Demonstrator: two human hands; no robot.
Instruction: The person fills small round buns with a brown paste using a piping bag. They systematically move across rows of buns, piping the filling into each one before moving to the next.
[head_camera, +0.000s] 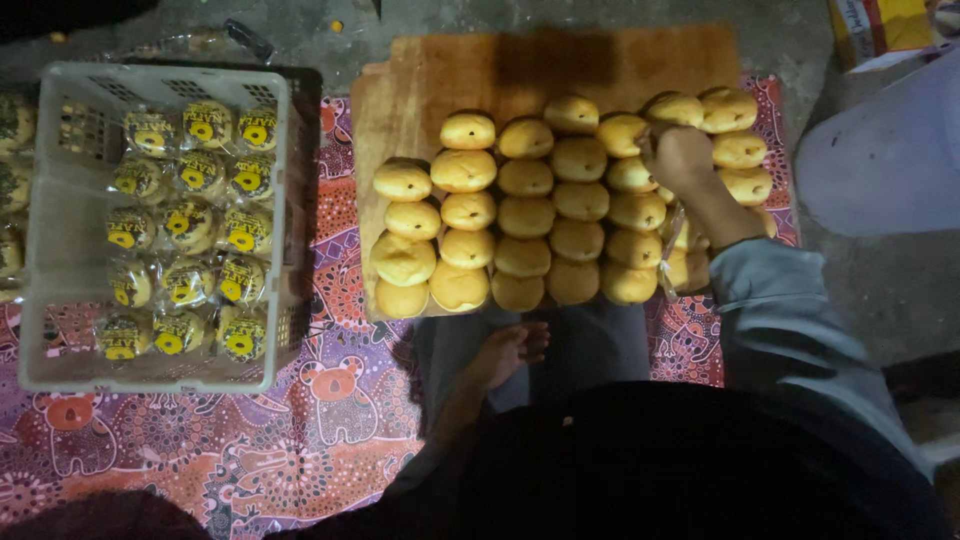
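The right hand (682, 155) rests among golden buns (525, 215) on a wooden board (560, 65), beside a crate (60, 100) of wrapped buns (190, 230).

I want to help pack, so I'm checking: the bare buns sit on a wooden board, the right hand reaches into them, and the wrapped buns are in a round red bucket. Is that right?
Not quite. The head view shows the wrapped buns in a rectangular pale plastic crate, not a round red bucket. The rest holds: bare buns sit on the wooden board, and the right hand reaches into them.
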